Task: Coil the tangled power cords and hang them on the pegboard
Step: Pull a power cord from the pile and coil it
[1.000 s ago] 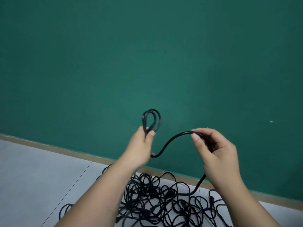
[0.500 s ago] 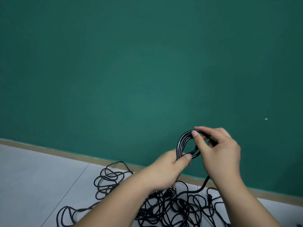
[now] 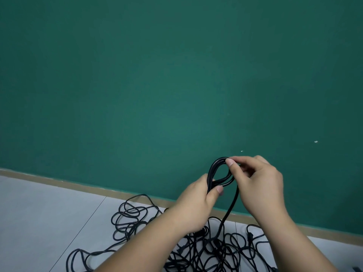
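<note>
Count: two bare hands, one small coil, one tangled heap of black cords, two white specks on the wall. The cords in the heap cannot be counted singly.

Surroundings: a green wall (image 3: 157, 75) fills the upper field. A tan skirting strip (image 3: 59, 183) runs along its foot, above a grey tiled floor (image 3: 39, 213). The heap (image 3: 206, 250) lies on the floor by the wall, with loose loops thrown out to its left. Both forearms cross in front of it and hide its middle.

Left hand (image 3: 196, 205): curled round the lower left of the coil (image 3: 213, 169), thumb (image 3: 218, 190) pressing the strands down. Its other fingers are behind the cord, out of sight.

The coil is held in the air before the wall, upright, several turns lying together. One strand (image 3: 231, 205) drops from it between the hands into the heap.

Right hand (image 3: 261, 187): thumb and forefinger pinch the coil's top; remaining fingers are loosely bent behind.

The specks (image 3: 315, 141) lie above the right hand.
</note>
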Demonstrator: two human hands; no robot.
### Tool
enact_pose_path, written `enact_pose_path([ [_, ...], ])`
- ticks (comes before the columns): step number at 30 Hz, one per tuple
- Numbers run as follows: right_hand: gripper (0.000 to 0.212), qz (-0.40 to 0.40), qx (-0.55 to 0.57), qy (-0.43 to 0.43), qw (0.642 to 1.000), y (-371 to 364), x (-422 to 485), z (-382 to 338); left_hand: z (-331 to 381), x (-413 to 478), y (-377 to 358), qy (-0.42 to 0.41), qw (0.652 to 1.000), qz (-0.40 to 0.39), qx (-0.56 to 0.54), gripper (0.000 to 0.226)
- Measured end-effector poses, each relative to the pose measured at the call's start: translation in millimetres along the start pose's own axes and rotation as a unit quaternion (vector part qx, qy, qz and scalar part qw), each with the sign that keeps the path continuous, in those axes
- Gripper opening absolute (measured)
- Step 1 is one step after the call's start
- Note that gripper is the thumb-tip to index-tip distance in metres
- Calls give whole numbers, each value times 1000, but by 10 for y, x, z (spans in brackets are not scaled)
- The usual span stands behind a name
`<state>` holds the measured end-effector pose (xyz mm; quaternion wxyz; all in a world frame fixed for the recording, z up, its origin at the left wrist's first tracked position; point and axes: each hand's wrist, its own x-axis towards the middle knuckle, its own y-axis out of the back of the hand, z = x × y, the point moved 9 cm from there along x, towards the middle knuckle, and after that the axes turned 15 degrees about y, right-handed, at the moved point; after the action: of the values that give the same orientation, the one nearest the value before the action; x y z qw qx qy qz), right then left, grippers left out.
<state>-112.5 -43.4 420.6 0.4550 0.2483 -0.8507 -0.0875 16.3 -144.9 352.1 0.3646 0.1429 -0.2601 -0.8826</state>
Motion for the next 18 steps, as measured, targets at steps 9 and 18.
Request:
enact_pose_path([
  [9,7,-40,178,-86,979,-232,-67,282,56,-140,-291,63,944,-211,-244,16],
  [18,27,-133,210,-107,963,-379,-73,302,-68,-18,-225,65,975,-143,-160,17],
])
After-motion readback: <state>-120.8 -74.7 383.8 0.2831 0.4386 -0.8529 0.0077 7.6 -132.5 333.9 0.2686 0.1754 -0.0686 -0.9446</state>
